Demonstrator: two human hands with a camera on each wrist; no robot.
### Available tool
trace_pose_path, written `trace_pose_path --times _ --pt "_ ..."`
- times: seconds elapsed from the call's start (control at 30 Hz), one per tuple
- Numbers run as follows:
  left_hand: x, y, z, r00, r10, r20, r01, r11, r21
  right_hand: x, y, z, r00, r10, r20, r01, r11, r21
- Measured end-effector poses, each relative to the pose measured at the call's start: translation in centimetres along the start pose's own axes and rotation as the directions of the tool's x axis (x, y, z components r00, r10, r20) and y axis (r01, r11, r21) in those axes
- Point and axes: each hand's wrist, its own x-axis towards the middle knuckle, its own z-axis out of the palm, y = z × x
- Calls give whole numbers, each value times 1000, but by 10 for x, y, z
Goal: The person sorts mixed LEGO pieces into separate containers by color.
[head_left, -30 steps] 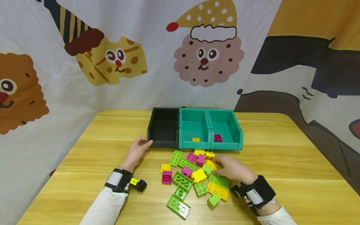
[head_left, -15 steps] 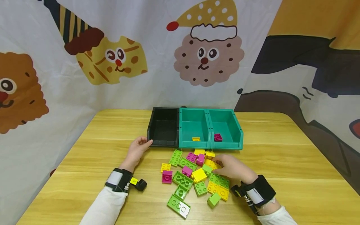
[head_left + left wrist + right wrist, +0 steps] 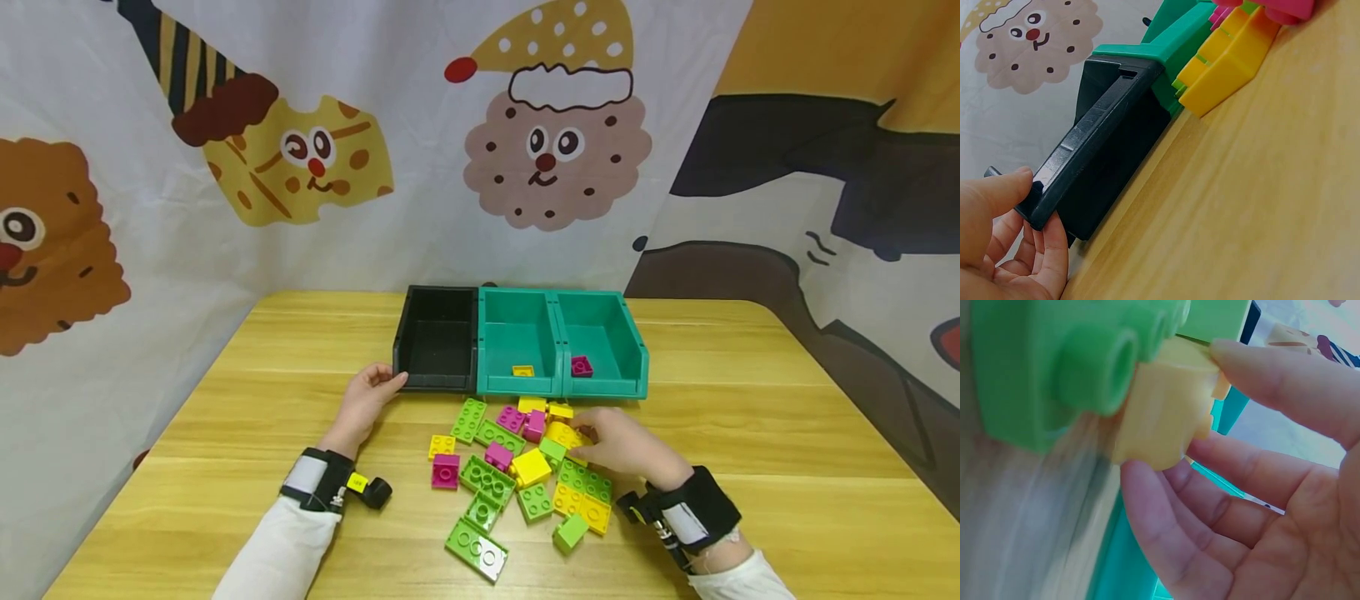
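My left hand grips the front left corner of the black bin. In the left wrist view its thumb lies on top of the rim and the fingers curl underneath. Over the pile's right side, my right hand pinches a rounded yellow building brick between thumb and fingers. The right wrist view has this yellow brick up close, beside a green studded brick. Two teal bins stand joined to the black one; the middle teal bin holds a yellow brick, the right teal bin a magenta brick.
Loose green, yellow and magenta bricks lie in front of the bins on the wooden table. A long green brick is nearest the front. Behind the table hangs a printed cloth.
My right hand has shifted slightly, and the yellow brick at its fingertips has turned a little. My left hand stays on the black bin's corner.
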Motion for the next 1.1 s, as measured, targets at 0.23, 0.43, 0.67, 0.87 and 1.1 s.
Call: trace_pose_path --times 0.23,0.43,0.67,0.87,1.1 --pt "0 2 0 1000 3 6 -3 1000 -5 0 -2 -2 1000 -8 -15 8 1000 -10" --pt "0 2 0 1000 6 4 -6 1000 4 -2 -5 -5 1000 0 -22 0 1000 -18" --pt "0 0 0 1000 5 -5 -5 1000 11 -4 -7 -9 999 -24 -40 22 999 -45" --pt "0 1 0 1000 -2 -5 2 1000 20 -2 -10 -14 997 -35 -65 32 998 -52" --pt "-1 1 -1 1000 -9 -3 9 999 35 5 -16 -22 990 -82 -112 75 995 -71"
